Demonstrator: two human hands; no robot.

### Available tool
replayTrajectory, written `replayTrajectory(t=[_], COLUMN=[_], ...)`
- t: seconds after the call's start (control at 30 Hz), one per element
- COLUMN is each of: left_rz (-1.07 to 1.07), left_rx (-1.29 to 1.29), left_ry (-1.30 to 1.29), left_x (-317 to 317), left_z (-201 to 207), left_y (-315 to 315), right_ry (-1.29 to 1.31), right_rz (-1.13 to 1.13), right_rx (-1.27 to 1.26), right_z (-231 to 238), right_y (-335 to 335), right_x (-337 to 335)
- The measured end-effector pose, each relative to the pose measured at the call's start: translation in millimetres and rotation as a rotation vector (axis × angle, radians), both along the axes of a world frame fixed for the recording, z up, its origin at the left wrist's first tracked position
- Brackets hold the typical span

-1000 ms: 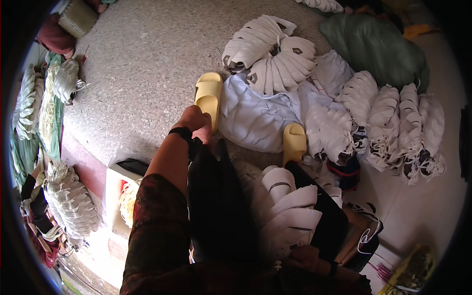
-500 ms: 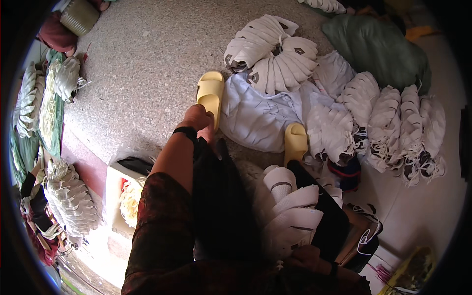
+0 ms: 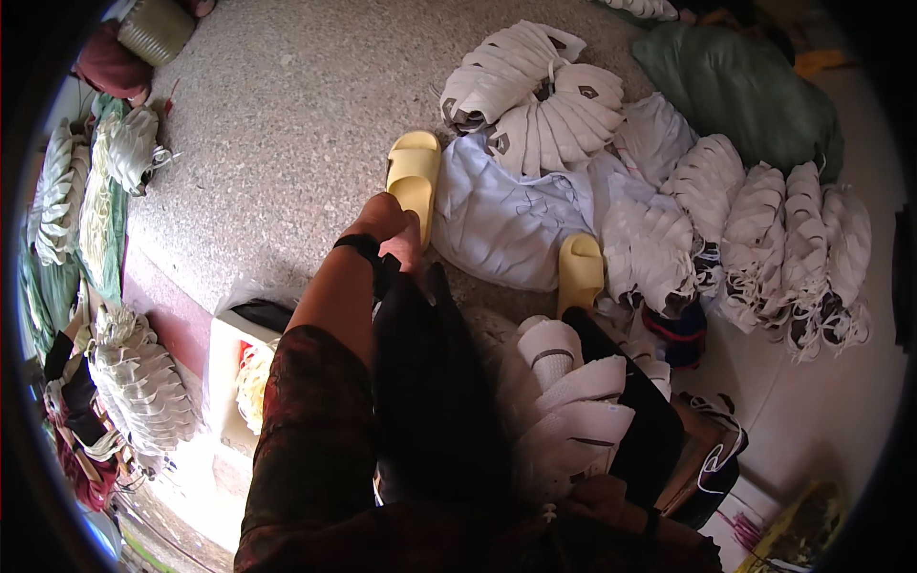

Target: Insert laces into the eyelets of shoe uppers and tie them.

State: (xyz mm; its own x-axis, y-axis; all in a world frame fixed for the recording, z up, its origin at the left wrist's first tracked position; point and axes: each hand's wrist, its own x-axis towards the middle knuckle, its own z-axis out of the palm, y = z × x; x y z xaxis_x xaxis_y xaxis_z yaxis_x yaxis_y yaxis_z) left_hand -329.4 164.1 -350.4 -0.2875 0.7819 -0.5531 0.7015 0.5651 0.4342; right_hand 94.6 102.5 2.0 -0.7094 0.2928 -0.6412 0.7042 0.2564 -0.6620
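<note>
Far to the left of the left hand's grip: green sheeting (image 3: 113, 253) bearing white layered bundles (image 3: 57, 201). Lower on that side, nearer the grip: a fanned bundle of pale pieces (image 3: 143, 392). Between it and the left forearm: a pale box (image 3: 225, 387) containing yellowish strands (image 3: 253, 377).

Left hand (image 3: 384, 220): fingers folded in, grip narrow, at the left foot. Cannot tell whether anything is pinched inside. Just beyond the knuckles: a yellow slipper (image 3: 415, 158).

Right of this grip: a white cloth bag (image 3: 501, 234), a white ring-shaped bundle (image 3: 554, 119) lying against its far side.

Between the two grips, in the lap and just beyond the right hand: a stack of white curved pieces (image 3: 578, 411), overlapping like a fan. Farther past the stack: a second yellow slipper (image 3: 580, 272).

Right hand (image 3: 599, 492): in shadow at the near end of the stack; finger closure and contact cannot be told.

Beyond and right of it: a row of white bundles (image 3: 755, 234); farther off, a green sack (image 3: 740, 91).
</note>
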Motion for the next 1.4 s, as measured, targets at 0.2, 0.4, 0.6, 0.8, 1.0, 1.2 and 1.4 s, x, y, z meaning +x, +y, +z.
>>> replayTrajectory(t=[0.2,0.4,0.6,0.8,1.0,1.2,1.4], left_rz=[-0.261,0.166,-0.061,0.22,0.248,0.319,-0.52], left_rx=[0.1,-0.024,-0.069,-0.08,-0.132,-0.04,0.314], left_ry=[0.047,0.051,-0.056,-0.042,-0.292,-0.022,0.417], left_x=[-10,0,-15,4,-5,11,-18], left_z=[-20,-15,-32,13,28,27,-24], left_y=[-2,-8,-1,9,7,11,-23], right_ry=[0.021,0.16,0.186,0.165,0.092,0.109,0.188], right_rz=[0.003,-0.035,-0.057,-0.07,-0.017,-0.044,-0.053], right_rx=[-0.03,0.0,0.023,0.001,0.019,0.024,0.059], right_z=[0,2,2,3,4,0,3], right_y=[1,1,2,3,4,2,2], right_x=[-2,-8,-9,-7,-7,-4,-11])
